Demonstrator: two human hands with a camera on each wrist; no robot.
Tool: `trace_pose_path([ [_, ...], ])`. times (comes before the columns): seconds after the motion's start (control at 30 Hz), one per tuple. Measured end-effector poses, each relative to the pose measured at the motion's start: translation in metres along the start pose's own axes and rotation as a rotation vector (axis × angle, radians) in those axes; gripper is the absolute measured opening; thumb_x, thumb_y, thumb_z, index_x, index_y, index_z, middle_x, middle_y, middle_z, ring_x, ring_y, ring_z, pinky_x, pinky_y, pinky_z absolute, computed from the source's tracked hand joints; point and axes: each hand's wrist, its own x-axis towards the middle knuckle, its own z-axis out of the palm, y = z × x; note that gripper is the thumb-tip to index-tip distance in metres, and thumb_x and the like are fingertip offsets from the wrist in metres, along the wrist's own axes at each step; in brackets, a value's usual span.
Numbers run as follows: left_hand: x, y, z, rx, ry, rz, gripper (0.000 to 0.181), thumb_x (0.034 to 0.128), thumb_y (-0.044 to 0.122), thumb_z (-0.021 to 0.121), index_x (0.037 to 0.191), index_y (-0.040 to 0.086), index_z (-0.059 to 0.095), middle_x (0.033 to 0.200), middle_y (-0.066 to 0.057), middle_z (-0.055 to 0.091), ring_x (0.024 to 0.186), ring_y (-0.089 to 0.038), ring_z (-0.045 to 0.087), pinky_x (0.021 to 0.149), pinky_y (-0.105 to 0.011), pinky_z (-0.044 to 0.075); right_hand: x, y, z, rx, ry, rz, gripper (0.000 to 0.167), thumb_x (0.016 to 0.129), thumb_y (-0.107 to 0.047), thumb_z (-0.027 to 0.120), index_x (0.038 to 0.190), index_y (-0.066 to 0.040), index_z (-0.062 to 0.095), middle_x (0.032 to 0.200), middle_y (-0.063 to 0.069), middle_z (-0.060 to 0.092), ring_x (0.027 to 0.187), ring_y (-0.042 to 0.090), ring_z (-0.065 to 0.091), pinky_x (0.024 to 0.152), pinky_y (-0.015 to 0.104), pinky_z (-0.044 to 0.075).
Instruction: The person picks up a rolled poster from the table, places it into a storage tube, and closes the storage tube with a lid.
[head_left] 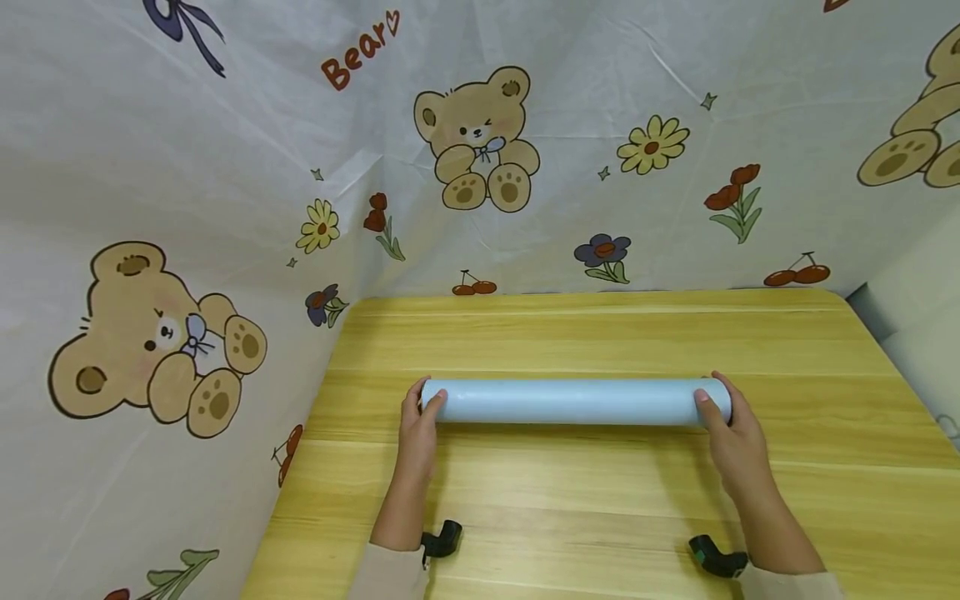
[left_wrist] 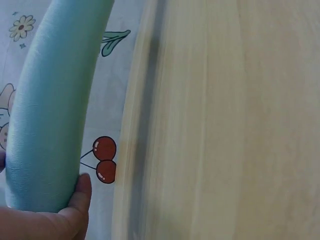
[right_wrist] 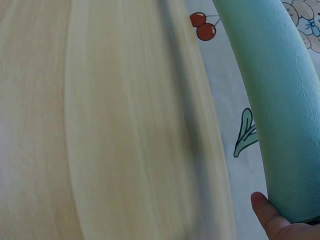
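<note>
A long light blue roll (head_left: pixel 573 402) lies crosswise between both hands, roughly level and held above the wooden table (head_left: pixel 570 492). My left hand (head_left: pixel 420 425) grips its left end, thumb on the near side and fingers round the far side. At the opposite end my right hand (head_left: pixel 735 429) holds it the same way. In the left wrist view the roll (left_wrist: pixel 57 110) shows a finely textured surface beside the thumb. Light creases mark the roll (right_wrist: pixel 280 100) in the right wrist view. The fingers behind the roll are mostly hidden.
A white cloth (head_left: pixel 570 92) printed with bears and flowers hangs behind the table and along its left side. Black wrist-worn devices (head_left: pixel 442 540) show near both sleeves. A pale surface (head_left: pixel 918 333) stands past the table's right edge.
</note>
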Motion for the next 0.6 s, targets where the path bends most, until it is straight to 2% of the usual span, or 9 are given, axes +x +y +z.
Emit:
trace_pose_path([
  [0.07, 0.001, 0.001, -0.003, 0.041, -0.025, -0.023, 0.070, 0.1023, 0.037, 0.059, 0.160, 0.017, 0.025, 0.165, -0.009, 0.016, 0.154, -0.034, 0.018, 0.125, -0.056, 0.018, 0.001, 0.001, 0.002, -0.009, -0.002, -0.024, 0.070, 0.104, -0.056, 0.039, 0.164, -0.031, 0.011, 0.171, 0.010, 0.012, 0.153, 0.039, 0.019, 0.124, 0.035, 0.027],
  [0.13, 0.002, 0.002, -0.006, 0.104, -0.052, -0.047, 0.073, 0.1023, 0.039, 0.058, 0.162, 0.020, 0.022, 0.167, -0.007, 0.011, 0.157, -0.035, 0.012, 0.126, -0.058, 0.015, 0.002, 0.002, 0.003, -0.028, -0.010, -0.055, 0.070, 0.105, -0.055, 0.039, 0.164, -0.029, 0.010, 0.171, 0.005, 0.012, 0.154, 0.035, 0.017, 0.115, 0.012, 0.027],
  [0.17, 0.003, 0.002, -0.008, 0.140, -0.067, -0.058, 0.074, 0.1024, 0.040, 0.058, 0.163, 0.022, 0.020, 0.168, -0.007, 0.010, 0.157, -0.035, 0.011, 0.125, -0.059, 0.014, 0.002, 0.002, 0.003, -0.035, -0.014, -0.065, 0.070, 0.105, -0.055, 0.039, 0.164, -0.029, 0.010, 0.171, 0.003, 0.012, 0.155, 0.034, 0.016, 0.115, 0.011, 0.026],
  [0.23, 0.005, 0.003, -0.012, 0.197, -0.092, -0.081, 0.075, 0.1023, 0.043, 0.057, 0.163, 0.024, 0.017, 0.170, -0.007, 0.009, 0.157, -0.036, 0.009, 0.125, -0.061, 0.014, 0.004, 0.002, 0.004, -0.034, -0.022, -0.080, 0.069, 0.105, -0.054, 0.039, 0.163, -0.031, 0.010, 0.171, 0.003, 0.011, 0.155, 0.035, 0.014, 0.121, 0.018, 0.025],
  [0.3, 0.006, 0.002, -0.015, 0.234, -0.114, -0.100, 0.078, 0.1020, 0.044, 0.057, 0.164, 0.025, 0.014, 0.170, -0.008, 0.007, 0.158, -0.037, 0.008, 0.124, -0.062, 0.014, 0.005, 0.002, 0.005, -0.022, -0.036, -0.077, 0.069, 0.105, -0.054, 0.039, 0.163, -0.033, 0.008, 0.172, 0.005, 0.009, 0.156, 0.038, 0.011, 0.127, 0.044, 0.020],
  [0.37, 0.008, 0.002, -0.016, 0.260, -0.126, -0.117, 0.080, 0.1015, 0.043, 0.058, 0.164, 0.025, 0.012, 0.171, -0.011, 0.007, 0.157, -0.038, 0.008, 0.124, -0.062, 0.015, 0.007, 0.001, 0.006, -0.012, -0.047, -0.060, 0.071, 0.105, -0.055, 0.040, 0.163, -0.033, 0.006, 0.171, 0.007, 0.006, 0.155, 0.041, 0.009, 0.120, 0.067, 0.016],
  [0.6, 0.019, 0.000, -0.018, 0.290, -0.138, -0.150, 0.084, 0.0990, 0.033, 0.063, 0.164, 0.023, 0.011, 0.169, -0.014, 0.012, 0.156, -0.038, 0.015, 0.125, -0.060, 0.016, 0.014, 0.003, 0.010, -0.005, -0.045, -0.010, 0.079, 0.103, -0.059, 0.041, 0.164, -0.026, 0.005, 0.171, 0.008, 0.005, 0.156, 0.041, 0.004, 0.121, 0.065, 0.012],
])
